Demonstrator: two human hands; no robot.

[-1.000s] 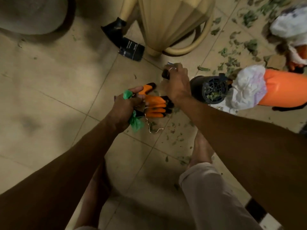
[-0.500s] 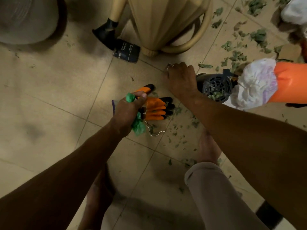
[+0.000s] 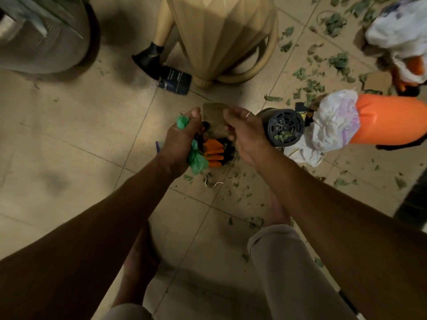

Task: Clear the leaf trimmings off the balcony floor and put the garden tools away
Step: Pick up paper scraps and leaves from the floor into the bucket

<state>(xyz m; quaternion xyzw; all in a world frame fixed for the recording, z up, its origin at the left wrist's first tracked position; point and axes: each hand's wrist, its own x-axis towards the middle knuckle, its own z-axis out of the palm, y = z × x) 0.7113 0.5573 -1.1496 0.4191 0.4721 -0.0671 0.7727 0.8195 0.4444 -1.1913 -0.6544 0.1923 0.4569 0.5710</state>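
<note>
Left hand (image 3: 179, 142) is clutching green-orange gloves (image 3: 216, 152); right hand (image 3: 245, 132) is pinching a brown card (image 3: 211, 115) just beyond, grilled cylinder (image 3: 285, 130) and leaf trimmings (image 3: 310, 86) lying right.

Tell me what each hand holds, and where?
The left hand grips the orange gloves by their green end. The right hand pinches a brown card by its right edge.

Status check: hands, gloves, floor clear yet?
Left hand grips orange gloves and green plastic. Right hand pinches brown card. Leaf trimmings litter tiles by blower.
</note>
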